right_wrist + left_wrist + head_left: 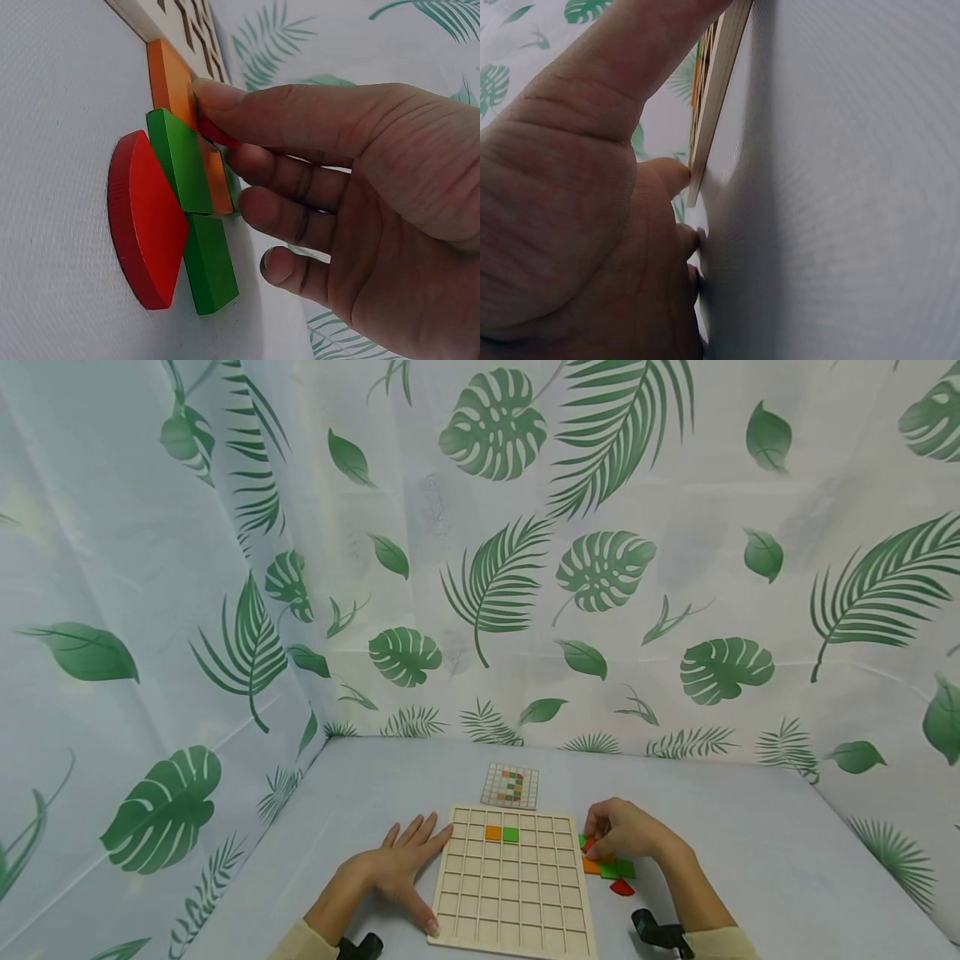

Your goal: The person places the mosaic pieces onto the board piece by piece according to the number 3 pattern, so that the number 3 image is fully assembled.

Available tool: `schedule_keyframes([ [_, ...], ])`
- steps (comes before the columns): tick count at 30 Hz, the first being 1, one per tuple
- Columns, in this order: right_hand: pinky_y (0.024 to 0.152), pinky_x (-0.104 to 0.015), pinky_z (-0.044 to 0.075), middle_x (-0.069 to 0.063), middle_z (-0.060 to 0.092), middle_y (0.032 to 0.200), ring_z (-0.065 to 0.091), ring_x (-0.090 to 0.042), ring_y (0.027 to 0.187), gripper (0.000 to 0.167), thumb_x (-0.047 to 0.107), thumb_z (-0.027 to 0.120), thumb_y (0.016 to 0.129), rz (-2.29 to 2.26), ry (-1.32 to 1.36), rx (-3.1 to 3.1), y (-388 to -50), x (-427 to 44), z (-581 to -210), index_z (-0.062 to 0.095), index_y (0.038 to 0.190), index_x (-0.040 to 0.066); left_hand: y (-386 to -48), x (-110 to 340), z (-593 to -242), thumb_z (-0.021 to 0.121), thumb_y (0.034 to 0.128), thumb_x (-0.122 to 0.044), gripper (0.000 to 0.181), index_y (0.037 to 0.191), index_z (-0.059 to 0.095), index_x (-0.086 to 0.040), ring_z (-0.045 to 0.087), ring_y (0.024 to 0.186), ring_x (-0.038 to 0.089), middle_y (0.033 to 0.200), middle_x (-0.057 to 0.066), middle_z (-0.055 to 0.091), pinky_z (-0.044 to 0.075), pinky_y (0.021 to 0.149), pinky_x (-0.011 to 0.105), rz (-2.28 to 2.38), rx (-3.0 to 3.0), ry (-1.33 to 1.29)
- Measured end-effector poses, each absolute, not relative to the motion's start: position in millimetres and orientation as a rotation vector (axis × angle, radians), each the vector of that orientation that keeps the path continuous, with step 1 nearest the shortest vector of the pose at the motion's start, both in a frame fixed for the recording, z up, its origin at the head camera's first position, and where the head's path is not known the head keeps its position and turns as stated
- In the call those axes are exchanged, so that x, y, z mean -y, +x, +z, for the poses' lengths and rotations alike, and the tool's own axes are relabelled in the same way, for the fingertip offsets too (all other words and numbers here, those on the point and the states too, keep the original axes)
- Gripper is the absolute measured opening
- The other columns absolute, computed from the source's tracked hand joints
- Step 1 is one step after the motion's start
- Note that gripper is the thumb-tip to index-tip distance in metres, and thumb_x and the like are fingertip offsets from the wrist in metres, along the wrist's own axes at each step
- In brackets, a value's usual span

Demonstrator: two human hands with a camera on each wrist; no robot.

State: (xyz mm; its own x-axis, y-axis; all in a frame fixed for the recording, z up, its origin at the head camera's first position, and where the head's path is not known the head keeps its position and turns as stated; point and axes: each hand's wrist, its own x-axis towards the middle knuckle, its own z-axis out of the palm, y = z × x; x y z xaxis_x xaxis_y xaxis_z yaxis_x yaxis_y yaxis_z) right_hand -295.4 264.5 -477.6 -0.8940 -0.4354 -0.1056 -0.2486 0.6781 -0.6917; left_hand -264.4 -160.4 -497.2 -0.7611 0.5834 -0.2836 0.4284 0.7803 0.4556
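A wooden grid board [510, 893] lies on the table; one orange square [492, 833] and one green square [511, 834] sit side by side in its upper cells. My left hand [401, 868] spreads along the board's left edge, its thumb at the near corner and index fingertip touching the side. Beside the board's right edge, my right hand [626, 828] is over a small cluster of pieces, thumb and fingers around a red piece [219, 133] partly hidden by the thumb. Around it lie an orange piece [172, 79], green pieces [180, 157] and a red quarter-round piece [154, 225].
A small card [510, 786] printed with a grid and coloured cells lies beyond the board. White leaf-patterned cloth [510, 568] hangs behind and on the left. Black wrist devices [660, 932] sit near both sleeves.
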Motion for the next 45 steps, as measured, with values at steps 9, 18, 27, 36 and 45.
schedule_keyframes([
  [9,0.056,-0.029,0.048,-0.002,0.061,0.071,0.056,-0.017,0.065,0.021,0.01,0.086,0.082,-1.096,-0.578,-2.583,-297.2,-264.9,-474.0,0.067,0.089,0.004,-263.7,159.4,-493.7,0.091,0.0637,-0.069,0.141,0.169,0.008,-0.026,-0.006,0.163,0.039,0.176,0.016,-0.003,-0.003,0.125,0.07,0.505,-2.557,0.768],
  [18,0.066,-0.037,0.06,-0.006,0.071,0.087,0.065,-0.026,0.073,0.015,0.014,0.075,0.095,-1.265,-0.569,-2.624,-303.1,-260.6,-468.6,0.077,0.104,0.002,-263.0,158.6,-491.0,0.092,0.0652,-0.065,0.14,0.169,0.008,-0.025,-0.005,0.163,0.04,0.176,0.017,-0.002,-0.002,0.125,0.069,0.491,-2.568,0.763],
  [27,0.072,-0.033,0.064,-0.011,0.072,0.097,0.071,-0.027,0.079,0.028,0.009,0.073,0.096,-1.409,-0.584,-2.587,-306.8,-239.6,-465.1,0.073,0.12,-0.007,-264.8,161.1,-495.6,0.09,0.0642,-0.069,0.14,0.169,0.008,-0.026,-0.005,0.163,0.04,0.176,0.016,-0.002,-0.002,0.125,0.07,0.485,-2.566,0.764],
  [36,0.075,-0.036,0.065,-0.013,0.071,0.099,0.076,-0.035,0.085,0.026,0.007,0.073,0.097,-1.538,-0.547,-2.558,-308.8,-205.2,-458.7,0.073,0.12,-0.005,-266.9,161.7,-499.7,0.089,0.0642,-0.07,0.14,0.169,0.007,-0.029,-0.007,0.163,0.039,0.176,0.015,-0.003,-0.003,0.125,0.069,0.502,-2.551,0.767],
  [45,0.078,-0.044,0.065,-0.016,0.07,0.102,0.075,-0.04,0.091,0.022,0.004,0.07,0.098,-1.601,-0.562,-2.538,-310.7,-182.2,-458.2,0.075,0.119,-0.002,-265.7,160.6,-497.6,0.09,0.064,-0.07,0.14,0.169,0.008,-0.028,-0.007,0.163,0.039,0.176,0.016,-0.003,-0.003,0.125,0.069,0.512,-2.549,0.772],
])
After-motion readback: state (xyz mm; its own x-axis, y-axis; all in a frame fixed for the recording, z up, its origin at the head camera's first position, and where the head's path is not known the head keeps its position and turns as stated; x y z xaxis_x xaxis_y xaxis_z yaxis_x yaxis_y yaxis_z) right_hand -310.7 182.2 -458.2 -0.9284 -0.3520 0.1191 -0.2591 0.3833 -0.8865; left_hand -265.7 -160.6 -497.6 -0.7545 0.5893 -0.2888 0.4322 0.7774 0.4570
